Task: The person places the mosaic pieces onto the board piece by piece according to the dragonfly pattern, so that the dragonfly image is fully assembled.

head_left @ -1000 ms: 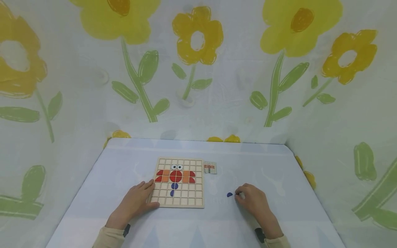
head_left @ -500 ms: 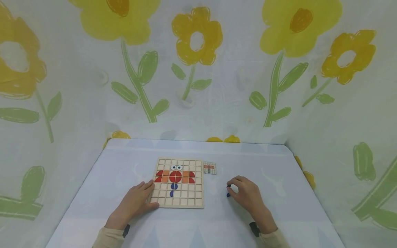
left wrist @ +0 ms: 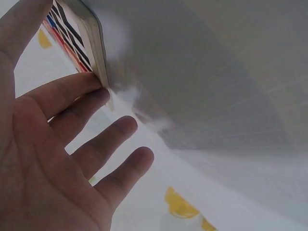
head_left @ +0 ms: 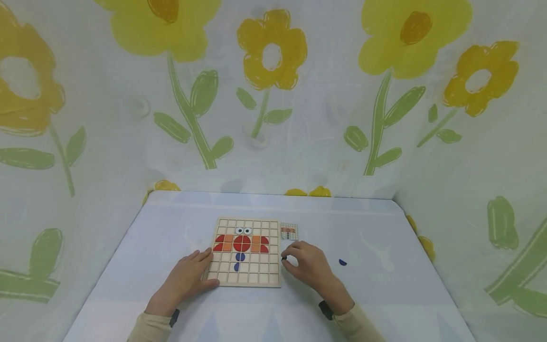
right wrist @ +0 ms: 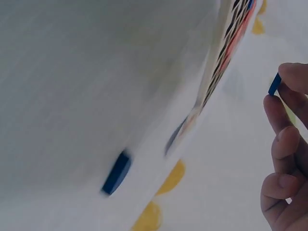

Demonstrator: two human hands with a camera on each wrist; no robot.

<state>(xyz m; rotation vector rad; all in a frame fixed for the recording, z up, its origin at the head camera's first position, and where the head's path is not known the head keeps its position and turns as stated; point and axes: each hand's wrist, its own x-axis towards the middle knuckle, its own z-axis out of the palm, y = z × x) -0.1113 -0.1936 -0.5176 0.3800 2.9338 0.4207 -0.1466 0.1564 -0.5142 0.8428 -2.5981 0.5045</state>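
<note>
My right hand [head_left: 308, 265] pinches a small blue half-round tile [right wrist: 275, 84] between thumb and forefinger, held just off the right edge of the wooden grid board [head_left: 260, 269]. My left hand [head_left: 190, 274] rests along the board's left side, fingers loosely extended, thumb at the near left corner. On the board lie red quarter-round tiles [head_left: 242, 243], orange square tiles [head_left: 255, 244] and two eye tiles [head_left: 244, 231]. Below them sit blue half-round tiles [head_left: 240, 257] in the grid. Another blue half-round tile [head_left: 343, 262] lies loose on the table, to the right of my right hand.
A small printed pattern card [head_left: 289, 231] lies against the board's upper right side. The white table [head_left: 367, 289] ends at a flower-printed cloth wall [head_left: 307, 156] behind and on both sides.
My right hand has picked up one blue half-round tile and carried it left toward the board. The other blue tile, now uncovered, sits farther right than before. The left hand stays put.
</note>
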